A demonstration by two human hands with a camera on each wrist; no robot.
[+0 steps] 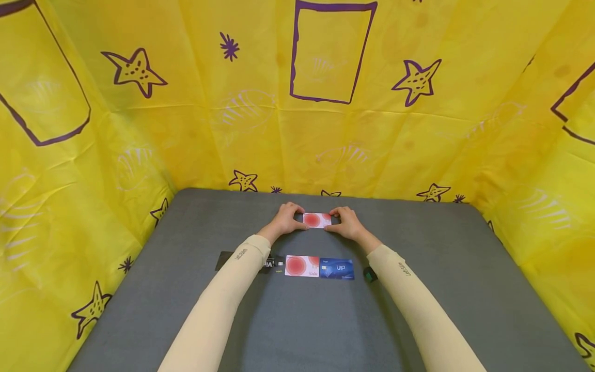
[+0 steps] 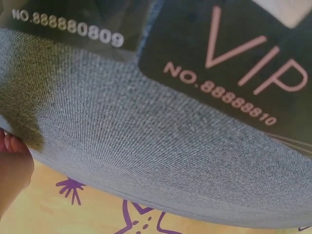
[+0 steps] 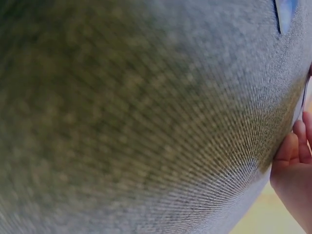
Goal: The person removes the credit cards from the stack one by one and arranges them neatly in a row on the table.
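Observation:
A white bank card with a red round pattern [image 1: 317, 220] is between the two hands, toward the table's far side. My left hand [image 1: 286, 219] pinches its left end, thumb at the near corner and fingers at the far one. On the opposite end, my right hand [image 1: 347, 223] grips it the same way. In the left wrist view only part of the left hand [image 2: 14, 165] shows at the left edge. The right hand [image 3: 295, 170] appears at the right edge of its own wrist view, fingers bent close to the table surface.
Nearer me lies a row of cards: a dark card [image 1: 224, 259], a black VIP card [image 1: 279, 263], a red-and-white card [image 1: 302, 266] and a blue VIP card [image 1: 337, 269]. The left sleeve partly covers the dark ones. Yellow patterned cloth [image 1: 260, 139] walls the grey table [image 1: 297, 325].

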